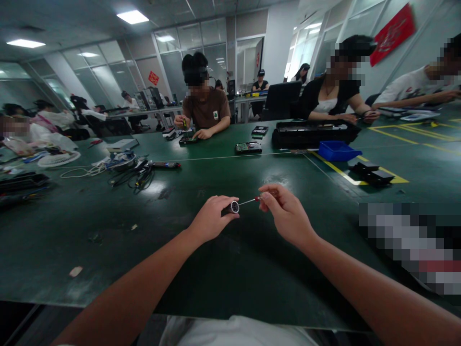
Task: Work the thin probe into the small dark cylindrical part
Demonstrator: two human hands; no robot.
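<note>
Between the thumb and fingers of my left hand [212, 216] is a small dark cylindrical part [234, 207], its round end ringed in silver and turned toward the right. My right hand [286, 211] is closed round a screwdriver [248, 201] with a thin metal shaft and a reddish handle, mostly covered by the fingers. The shaft points left, and its tip is at the rim of the cylinder's round end; whether it touches cannot be made out. Both hands are above the green tabletop [252, 269].
Across the table, a person in brown [207, 105] works on a small device. Hard drives [248, 147], a long black housing [313, 134], a blue tray [336, 150] and black parts [372, 173] lie beyond my hands. Cables [139, 175] are at left; a pixelated object is at right.
</note>
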